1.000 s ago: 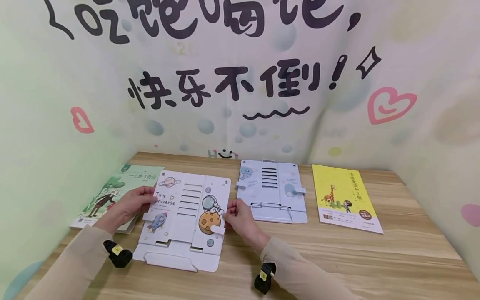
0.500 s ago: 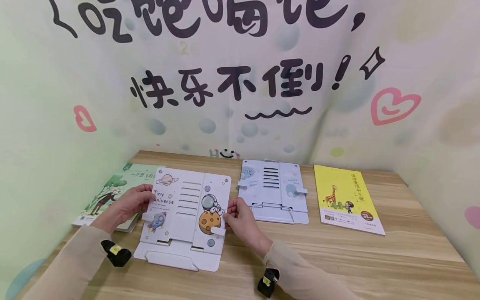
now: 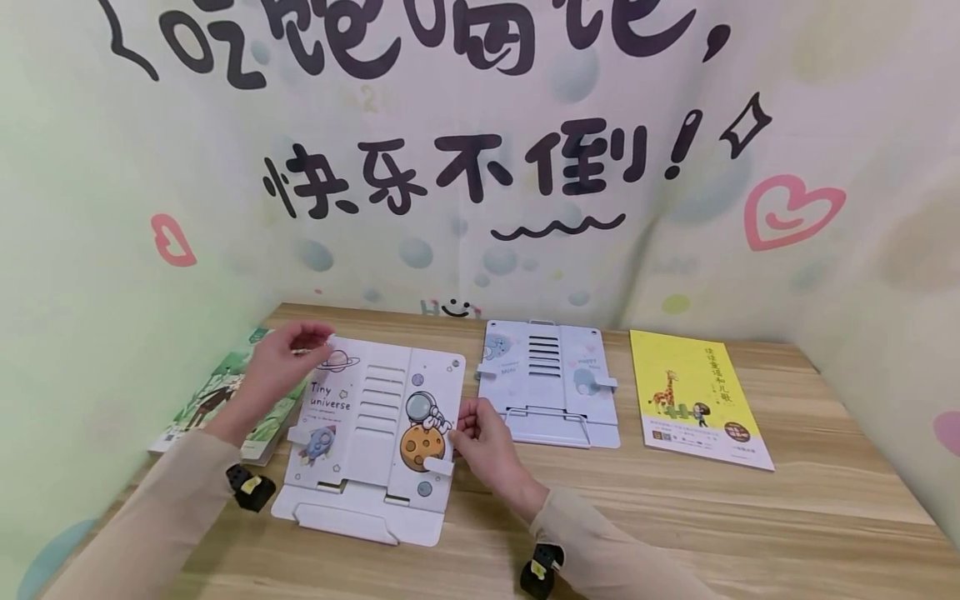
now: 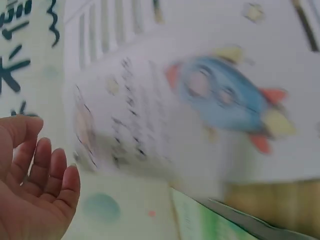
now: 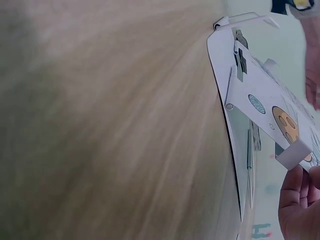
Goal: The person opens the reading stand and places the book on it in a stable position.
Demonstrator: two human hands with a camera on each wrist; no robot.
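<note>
Closest in, a white book stand sat toward the left edge of the desk, its base plate lying flat on the wood, I'd guess to keep it steady. The picture panel tilted up off that base, so my read was that the right hand had thumb and fingers pinched on its right edge to stop it flopping. The left hand was up by the top-left corner, fingers loosely bent, thumb apart, nothing in it; couldn't tell if a fingertip touched. Beyond, a green book lay along the desk's left edge, a yellow book toward the right edge, both probably just parked there. A second stand was near the back edge.
</note>
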